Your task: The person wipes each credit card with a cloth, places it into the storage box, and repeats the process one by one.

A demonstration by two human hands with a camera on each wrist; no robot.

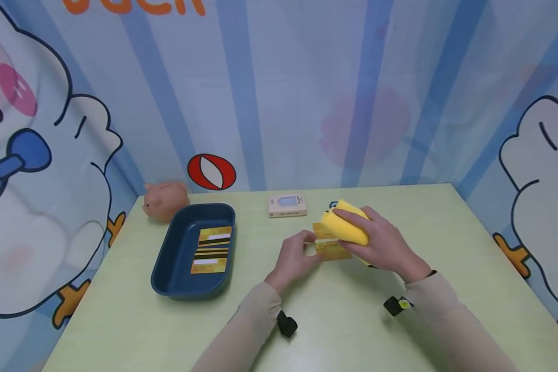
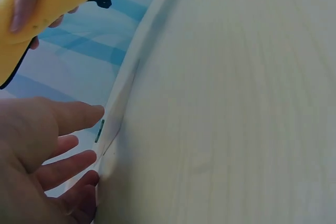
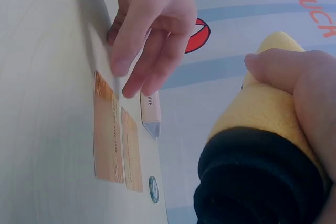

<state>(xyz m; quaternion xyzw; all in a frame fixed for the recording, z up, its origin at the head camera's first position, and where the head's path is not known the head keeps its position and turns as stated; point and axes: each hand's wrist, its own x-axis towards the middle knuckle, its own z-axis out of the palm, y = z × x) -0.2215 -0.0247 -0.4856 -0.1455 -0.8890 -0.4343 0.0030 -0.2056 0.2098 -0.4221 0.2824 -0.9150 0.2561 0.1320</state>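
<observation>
My right hand (image 1: 385, 242) grips a yellow fuzzy thing with black ends (image 1: 346, 223), perhaps a plush toy, above the table. In the right wrist view its black end (image 3: 257, 182) faces the camera. Two gold cards lie side by side beneath it, a nearer card (image 1: 334, 252) and a farther card (image 1: 320, 229). At their left edge is my left hand (image 1: 292, 262), fingers loosely bent and apart; the left wrist view shows nothing between them. Whether its fingertips touch a card, I cannot tell. The yellow thing partly covers the cards in the head view.
A dark blue tray (image 1: 165, 263) on the left holds two gold cards with black stripes (image 1: 209, 264). Behind it stands a pink piggy bank (image 1: 166, 201). A small pale box (image 1: 287, 205) lies near the back edge. A small green-rimmed disc (image 3: 153, 189) lies beyond the cards.
</observation>
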